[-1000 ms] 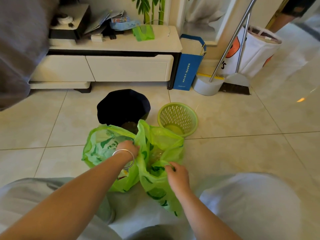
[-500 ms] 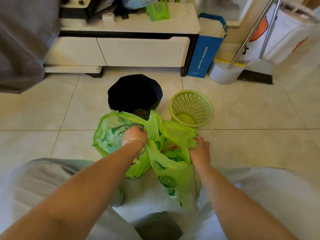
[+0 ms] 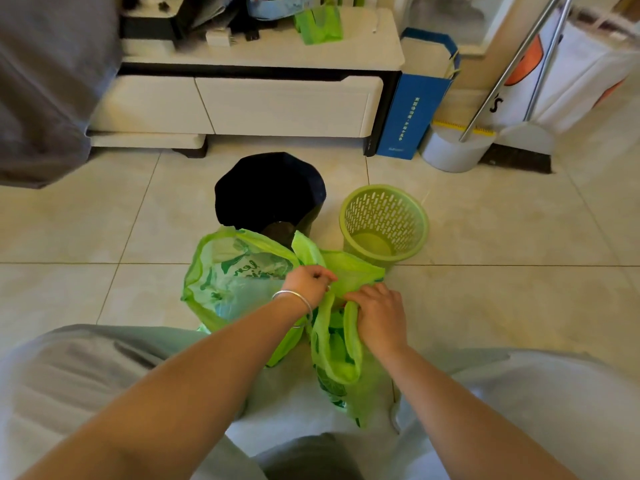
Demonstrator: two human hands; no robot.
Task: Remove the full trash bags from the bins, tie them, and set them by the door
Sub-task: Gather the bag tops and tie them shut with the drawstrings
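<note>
Tiled floor (image 3: 485,306): green bag (image 3: 235,282) sits just in front of black bin (image 3: 270,192). Both hands meet at its right-side handles; left hand (image 3: 308,282) & right hand (image 3: 381,313) fingers pinched on plastic, ready to knot.

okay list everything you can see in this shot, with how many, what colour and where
trash bag: two, green printed, on the floor in front of the person
black bin: one, behind the bags
mesh basket: one, light green, right of the black bin
TV cabinet: one, white, against the back wall
paper bag: one, blue, at the cabinet's right end
dustpan: one, white, right of the paper bag
broom: one, beside the dustpan
left hand: gripping bag plastic
right hand: gripping bag plastic
</note>
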